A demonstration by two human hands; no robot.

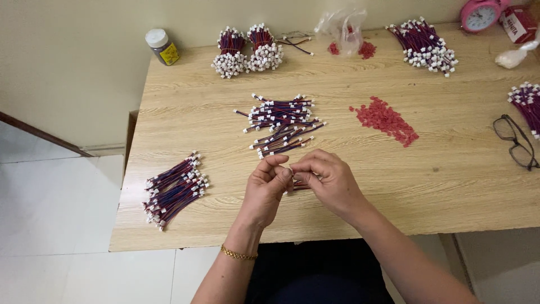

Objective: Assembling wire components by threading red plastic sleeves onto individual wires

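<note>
My left hand point(267, 183) and my right hand point(326, 177) meet over the front middle of the wooden table point(450, 186). Together they pinch one short red-and-blue wire lead point(298, 184) with a small white connector at the fingertips. Most of the lead is hidden by my fingers. Just beyond my hands lies a loose heap of the same wire leads point(281, 124). A scatter of small red plastic pieces point(385, 119) lies to the right of that heap.
A laid-out pile of leads point(174, 188) sits at the front left. Two tied bundles point(247, 52), a small jar point(161, 46), a plastic bag point(343, 28), another bundle point(424, 46), a pink clock point(479, 14) line the back. Glasses point(514, 141) lie right.
</note>
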